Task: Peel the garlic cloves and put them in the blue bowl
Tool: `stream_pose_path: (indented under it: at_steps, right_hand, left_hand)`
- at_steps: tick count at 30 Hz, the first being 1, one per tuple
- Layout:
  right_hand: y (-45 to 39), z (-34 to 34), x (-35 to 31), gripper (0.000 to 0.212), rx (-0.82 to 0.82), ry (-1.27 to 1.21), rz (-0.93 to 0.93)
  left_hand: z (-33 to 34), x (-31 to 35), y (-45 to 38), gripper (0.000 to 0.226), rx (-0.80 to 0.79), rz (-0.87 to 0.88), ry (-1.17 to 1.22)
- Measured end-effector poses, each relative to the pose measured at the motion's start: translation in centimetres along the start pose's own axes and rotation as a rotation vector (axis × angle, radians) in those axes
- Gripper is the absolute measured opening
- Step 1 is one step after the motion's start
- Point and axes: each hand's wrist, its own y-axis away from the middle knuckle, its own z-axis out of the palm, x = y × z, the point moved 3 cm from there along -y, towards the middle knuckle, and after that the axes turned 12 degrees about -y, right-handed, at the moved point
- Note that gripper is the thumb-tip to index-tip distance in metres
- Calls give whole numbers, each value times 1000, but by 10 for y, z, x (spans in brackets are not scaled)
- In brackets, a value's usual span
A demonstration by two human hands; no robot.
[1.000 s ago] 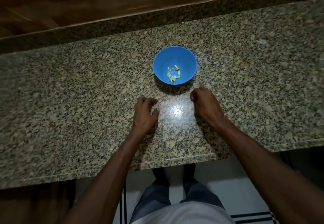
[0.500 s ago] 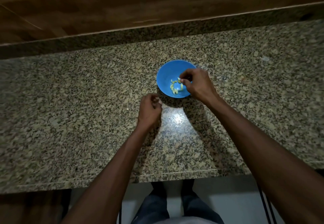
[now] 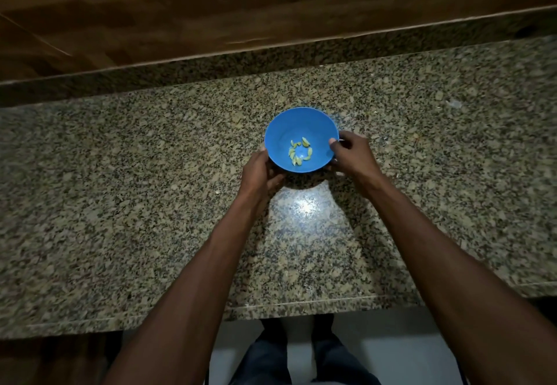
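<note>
The blue bowl (image 3: pixel 289 125) sits near the middle of the granite counter (image 3: pixel 120 203), tipped slightly toward me. Several pale yellow-green peeled garlic cloves (image 3: pixel 300 152) lie in a loose ring at its bottom. My left hand (image 3: pixel 259 176) cups the bowl's near-left side from below. My right hand (image 3: pixel 351 155) grips the right rim, thumb hooked over the edge. Both hands hold the bowl.
A raised granite ledge (image 3: pixel 271 59) and a wooden wall (image 3: pixel 211 16) run behind the counter. The counter's front edge (image 3: pixel 301 306) is close to my body, with my legs and a white floor below. A small pale scrap (image 3: pixel 453 103) lies at the far right.
My right hand left the inside of the bowl and took hold of its right rim. My left hand moved up from the counter to the bowl's left side. The view tilted upward.
</note>
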Motion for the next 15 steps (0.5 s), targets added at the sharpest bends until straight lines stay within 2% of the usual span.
stream_pose_path:
  at_steps: [5,10,13,15]
  right_hand:
    - [7,13,13,35,48,-92,34]
    - [8,12,15,34,72,-117,31]
    - [14,2,5,38,139,72,-128]
    - [15,-1,-7,39,129,220,-265]
  left_hand:
    - [-14,1,-3,30,17,-15,36]
    - [-22,-1,-2,35,55,-9,-38]
    - [-30,-6,1,39,171,82,-326]
    - [-37,4,9,35,316,244,-594]
